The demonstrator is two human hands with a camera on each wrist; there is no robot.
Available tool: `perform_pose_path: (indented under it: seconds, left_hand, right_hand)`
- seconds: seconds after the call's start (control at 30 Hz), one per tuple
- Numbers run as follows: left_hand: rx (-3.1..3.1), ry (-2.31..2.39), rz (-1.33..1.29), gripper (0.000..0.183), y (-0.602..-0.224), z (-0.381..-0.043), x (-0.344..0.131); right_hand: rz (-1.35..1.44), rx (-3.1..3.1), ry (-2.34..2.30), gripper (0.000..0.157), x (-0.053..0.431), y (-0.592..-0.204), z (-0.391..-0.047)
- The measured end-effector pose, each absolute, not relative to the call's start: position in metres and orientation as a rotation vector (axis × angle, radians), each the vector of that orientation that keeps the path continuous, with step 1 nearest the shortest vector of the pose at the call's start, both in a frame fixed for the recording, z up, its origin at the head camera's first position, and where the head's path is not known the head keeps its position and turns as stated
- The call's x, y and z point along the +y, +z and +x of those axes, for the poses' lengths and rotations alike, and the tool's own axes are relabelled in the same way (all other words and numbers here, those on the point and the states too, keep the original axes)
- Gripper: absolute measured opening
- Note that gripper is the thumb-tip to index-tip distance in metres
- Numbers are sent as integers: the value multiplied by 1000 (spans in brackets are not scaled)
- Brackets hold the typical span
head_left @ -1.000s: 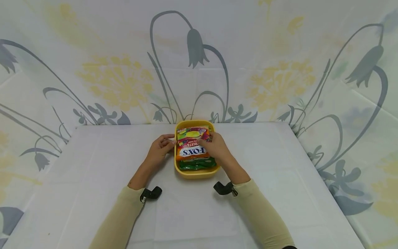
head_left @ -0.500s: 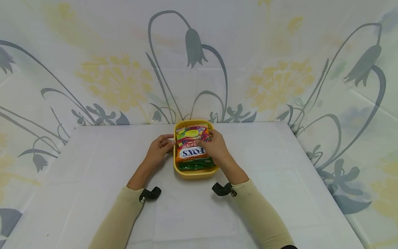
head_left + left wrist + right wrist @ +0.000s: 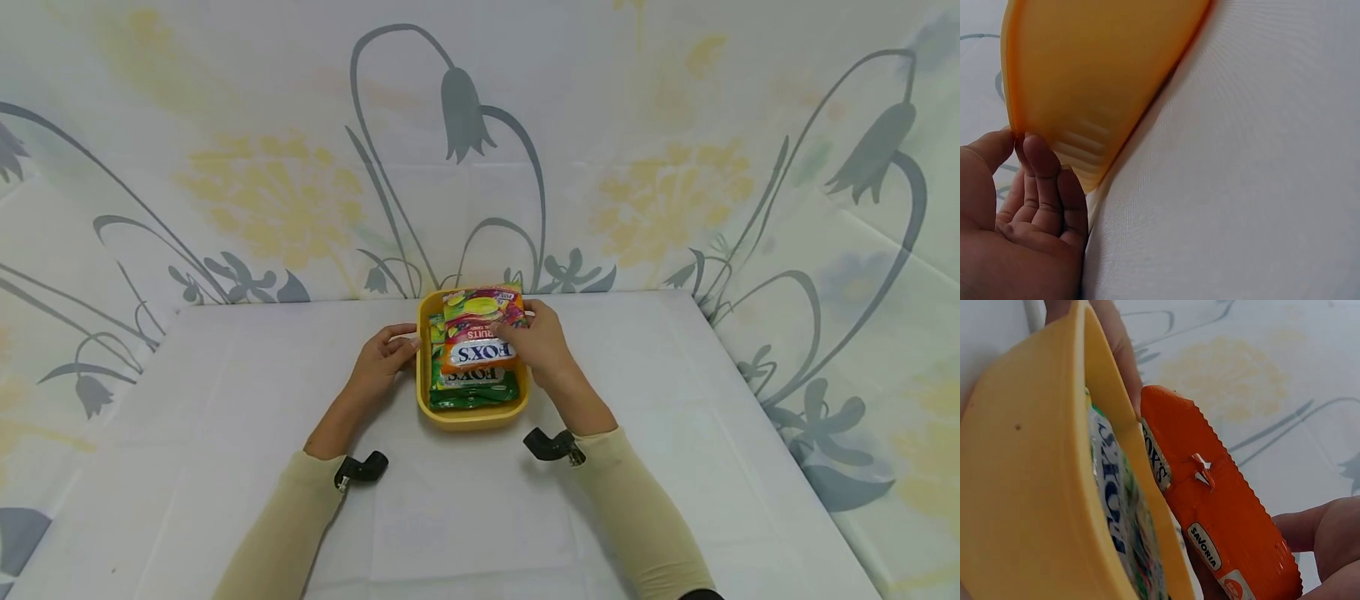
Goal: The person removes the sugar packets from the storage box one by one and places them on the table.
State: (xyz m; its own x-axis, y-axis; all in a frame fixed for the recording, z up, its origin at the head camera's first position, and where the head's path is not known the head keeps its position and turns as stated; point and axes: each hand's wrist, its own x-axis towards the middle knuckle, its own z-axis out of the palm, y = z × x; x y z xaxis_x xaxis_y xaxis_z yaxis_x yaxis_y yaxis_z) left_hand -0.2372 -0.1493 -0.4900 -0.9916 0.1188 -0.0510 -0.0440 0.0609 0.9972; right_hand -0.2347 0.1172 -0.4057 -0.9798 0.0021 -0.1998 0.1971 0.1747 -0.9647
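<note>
A yellow plastic basket (image 3: 474,422) sits near the far edge of the table. My left hand (image 3: 377,368) pinches its left rim between thumb and fingers, as the left wrist view shows. With thumb and fingers my right hand (image 3: 546,348) grips an orange-and-red Fox's fruit candy bag (image 3: 478,332) by its right side. In the right wrist view the orange bag (image 3: 1219,494) stands above the basket's rim. Beneath it, a green Fox's candy bag (image 3: 474,395) lies inside the basket, partly covered by the orange one.
A white cloth covers the table (image 3: 465,525). Behind it rises a backdrop (image 3: 292,200) printed with grey and yellow flowers, close to the basket's far end. Black camera mounts (image 3: 362,468) stick out from both wrists.
My right hand has lifted the orange candy bag and shifted it to the right, showing more of the green bag below. The left hand stays at the basket's rim.
</note>
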Motion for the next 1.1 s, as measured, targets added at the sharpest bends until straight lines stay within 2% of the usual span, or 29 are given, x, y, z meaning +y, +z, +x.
perform_pose_path:
  seconds: [1.1]
  left_hand:
    - [2159,2127,94,45,-492,-236,-148]
  right_hand:
    - [302,2316,-1987,81,181,-399,-255]
